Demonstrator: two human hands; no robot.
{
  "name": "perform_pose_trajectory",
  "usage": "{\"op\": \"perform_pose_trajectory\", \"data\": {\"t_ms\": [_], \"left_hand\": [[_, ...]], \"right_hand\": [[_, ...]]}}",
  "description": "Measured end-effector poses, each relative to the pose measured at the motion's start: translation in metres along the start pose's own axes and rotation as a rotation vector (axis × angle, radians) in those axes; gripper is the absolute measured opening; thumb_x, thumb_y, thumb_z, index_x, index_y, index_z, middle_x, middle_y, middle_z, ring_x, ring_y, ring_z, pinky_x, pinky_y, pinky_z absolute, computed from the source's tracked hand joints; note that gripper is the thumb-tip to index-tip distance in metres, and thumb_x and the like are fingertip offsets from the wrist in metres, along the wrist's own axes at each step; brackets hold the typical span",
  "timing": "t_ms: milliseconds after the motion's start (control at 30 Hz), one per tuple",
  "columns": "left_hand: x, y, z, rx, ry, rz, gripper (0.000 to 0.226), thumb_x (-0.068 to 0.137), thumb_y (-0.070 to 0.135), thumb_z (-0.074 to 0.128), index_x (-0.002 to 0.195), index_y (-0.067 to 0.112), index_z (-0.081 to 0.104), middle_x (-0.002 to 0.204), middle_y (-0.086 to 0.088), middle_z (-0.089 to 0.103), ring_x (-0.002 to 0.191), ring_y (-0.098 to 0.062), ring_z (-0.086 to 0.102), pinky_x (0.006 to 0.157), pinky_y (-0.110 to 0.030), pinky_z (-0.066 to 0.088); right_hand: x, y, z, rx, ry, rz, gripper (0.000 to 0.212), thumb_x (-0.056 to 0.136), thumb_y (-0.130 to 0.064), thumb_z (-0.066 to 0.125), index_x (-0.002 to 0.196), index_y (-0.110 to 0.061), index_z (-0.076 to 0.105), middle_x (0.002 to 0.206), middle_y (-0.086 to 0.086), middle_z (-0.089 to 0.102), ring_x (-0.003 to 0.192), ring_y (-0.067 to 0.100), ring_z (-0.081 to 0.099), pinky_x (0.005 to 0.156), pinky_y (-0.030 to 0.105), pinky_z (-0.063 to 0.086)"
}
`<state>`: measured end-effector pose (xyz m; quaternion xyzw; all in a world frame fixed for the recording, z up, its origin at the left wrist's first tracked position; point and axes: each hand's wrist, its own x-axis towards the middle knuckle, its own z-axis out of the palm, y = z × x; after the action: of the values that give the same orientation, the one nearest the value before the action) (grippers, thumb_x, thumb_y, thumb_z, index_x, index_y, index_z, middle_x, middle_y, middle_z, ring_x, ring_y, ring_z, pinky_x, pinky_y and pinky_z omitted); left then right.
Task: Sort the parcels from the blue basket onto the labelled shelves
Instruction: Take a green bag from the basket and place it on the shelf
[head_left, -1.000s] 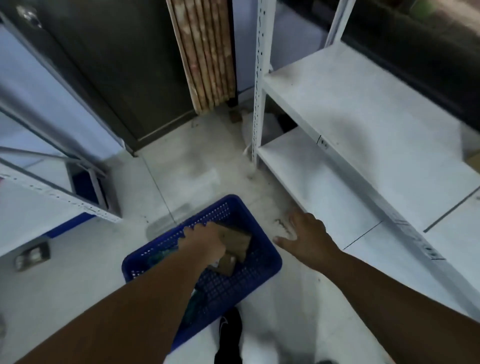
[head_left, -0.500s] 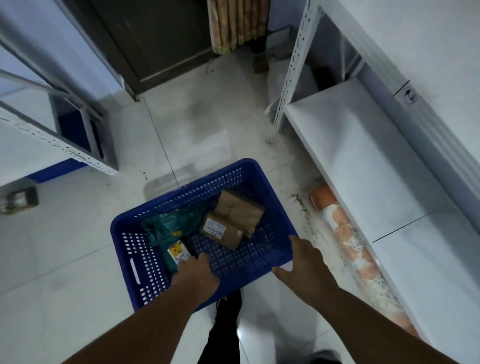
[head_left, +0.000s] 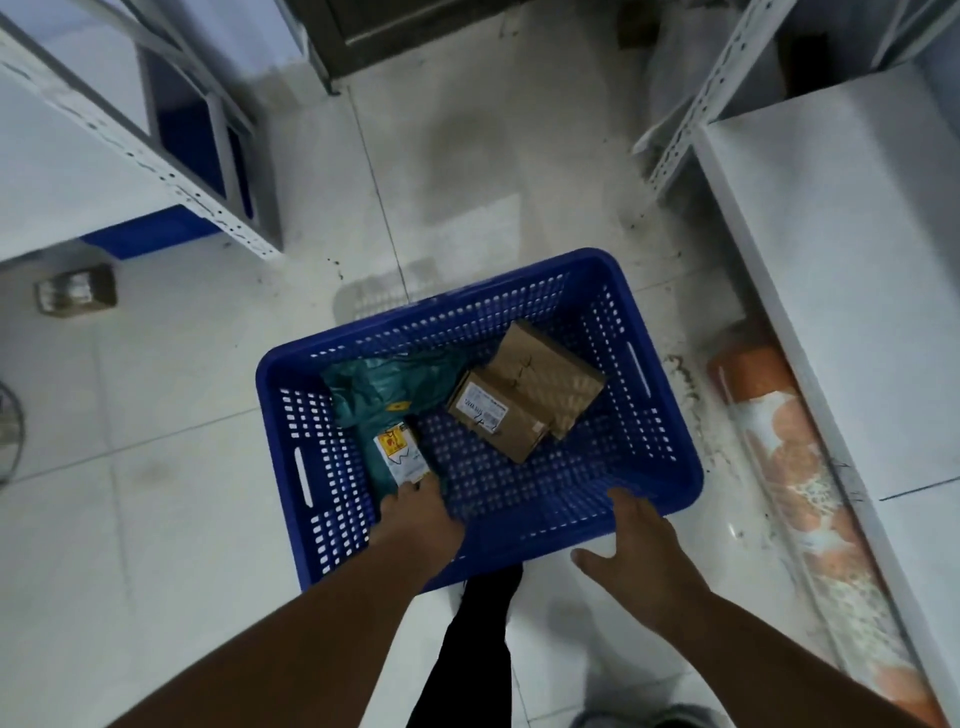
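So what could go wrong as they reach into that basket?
The teal mailer bag is soft and crumpled; gripped by its end in the left hand, it could slip. The smaller cardboard box leans on the larger one and may shift. The right hand hovers near the blue basket, not steadying it.

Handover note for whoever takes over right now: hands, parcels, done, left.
Left hand: inside the blue basket, at the teal mailer bag; grip not visible.
Right hand: open, over the basket's near right corner, holding nothing.
Parcels: the bag and two cardboard boxes all in the basket.
Done: nothing on the visible white shelf.
Left: sort all three.
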<state>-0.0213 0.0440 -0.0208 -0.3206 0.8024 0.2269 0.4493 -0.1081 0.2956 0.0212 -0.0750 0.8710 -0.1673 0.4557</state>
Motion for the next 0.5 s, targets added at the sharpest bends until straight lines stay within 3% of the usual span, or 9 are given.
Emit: {"op": "perform_pose_trajectory", "data": {"t_ms": [133, 267, 400, 500], "left_hand": [[0.028, -0.016, 0.013, -0.047, -0.017, -0.015, 0.064, 0.095, 0.042, 0.055, 0.15, 0.014, 0.038, 0.143, -0.017, 0.05, 0.131, -0.04, 0.048, 0.108, -0.051, 0.046], [0.057, -0.032, 0.018, -0.12, 0.026, -0.054, 0.07, 0.094, 0.036, 0.063, 0.153, 0.012, 0.034, 0.145, -0.018, 0.046, 0.134, -0.042, 0.045, 0.106, -0.05, 0.047], [0.087, -0.049, 0.009, -0.166, 0.154, -0.085, 0.072, 0.095, 0.028, 0.066, 0.155, 0.012, 0.029, 0.148, -0.02, 0.038, 0.136, -0.044, 0.042, 0.105, -0.054, 0.047], [0.12, -0.061, -0.01, -0.257, 0.286, -0.082, 0.076, 0.093, 0.026, 0.069, 0.156, 0.01, 0.03, 0.151, -0.018, 0.036, 0.138, -0.043, 0.042, 0.109, -0.055, 0.045]], "right_hand": [[0.025, 0.001, 0.026, -0.007, -0.022, -0.012, 0.085, 0.084, -0.049, 0.078, 0.153, -0.019, 0.038, 0.143, 0.004, 0.049, 0.133, 0.027, 0.048, 0.111, 0.042, 0.046], [0.049, -0.004, 0.045, -0.002, -0.055, -0.029, 0.089, 0.091, -0.043, 0.076, 0.16, -0.017, 0.027, 0.156, 0.004, 0.039, 0.144, 0.024, 0.038, 0.119, 0.038, 0.037], [0.075, -0.01, 0.06, -0.008, -0.08, -0.055, 0.087, 0.096, -0.043, 0.07, 0.163, -0.017, 0.021, 0.164, 0.004, 0.032, 0.151, 0.022, 0.028, 0.122, 0.032, 0.028], [0.097, -0.023, 0.073, 0.054, -0.094, -0.08, 0.086, 0.095, -0.043, 0.071, 0.162, -0.018, 0.023, 0.163, 0.003, 0.034, 0.15, 0.022, 0.03, 0.122, 0.036, 0.03]]}}
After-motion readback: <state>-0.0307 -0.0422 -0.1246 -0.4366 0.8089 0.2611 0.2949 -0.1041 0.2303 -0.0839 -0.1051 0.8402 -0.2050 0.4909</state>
